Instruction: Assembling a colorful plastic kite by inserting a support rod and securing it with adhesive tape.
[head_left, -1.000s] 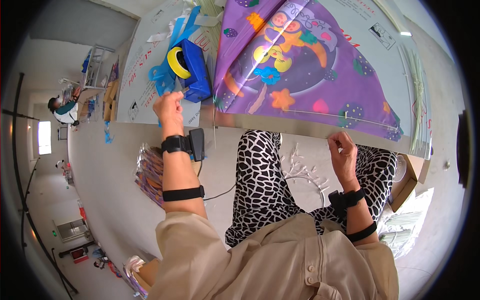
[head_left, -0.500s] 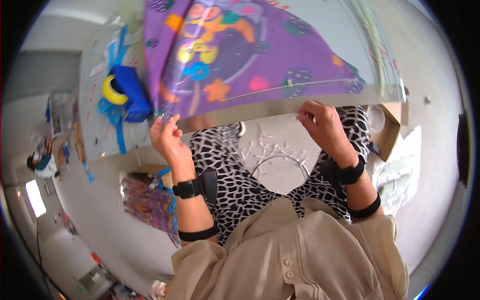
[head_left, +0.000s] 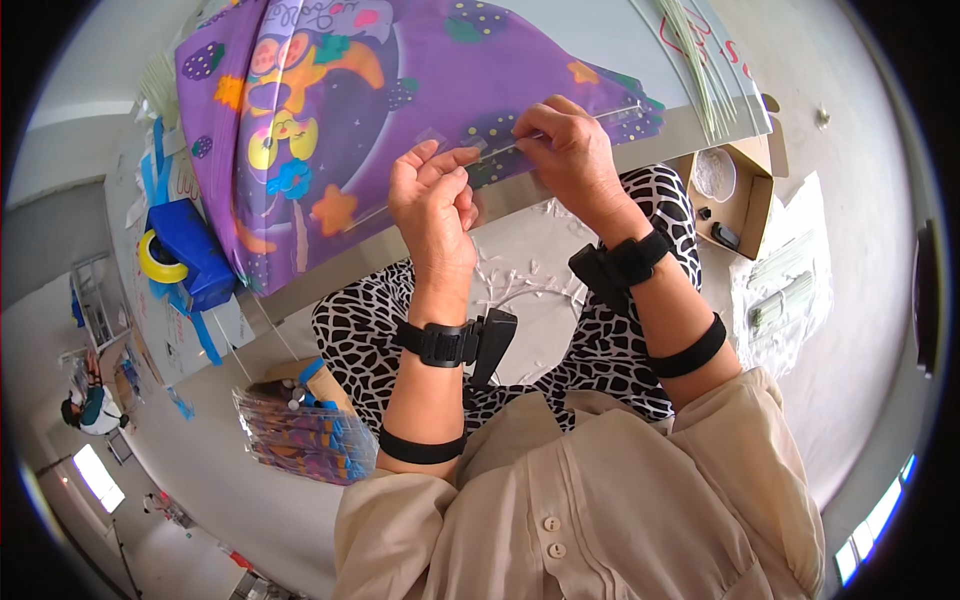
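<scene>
A purple kite sheet (head_left: pixel 400 150) printed with a cartoon animal, stars and berries lies over the table's near edge. Along its lower side runs a thin white rod (head_left: pixel 610 113). My right hand (head_left: pixel 575 150) pinches this rod between thumb and fingers, right of the middle. Just to its left, my left hand (head_left: pixel 435 195) has its index finger and thumb closed at the same rod, the other fingers curled. A short stretch of rod shows between the two hands. Small clear tape-like patches (head_left: pixel 432 136) lie beside my left fingertips.
A blue tape dispenser (head_left: pixel 195 255) with a yellow roll (head_left: pixel 158 258) stands at the table's left. Pale thin sticks (head_left: pixel 700 80) lie at the right. An open cardboard box (head_left: pixel 745 190) holds a clear bowl. Packed printed sheets (head_left: pixel 300 435) sit low at left; a person (head_left: pixel 95 410) is far off.
Both hands have moved up onto the sheet; my left hand has gone right from the sheet's left corner to the rod. My view has shifted, so the sheet appears further left.
</scene>
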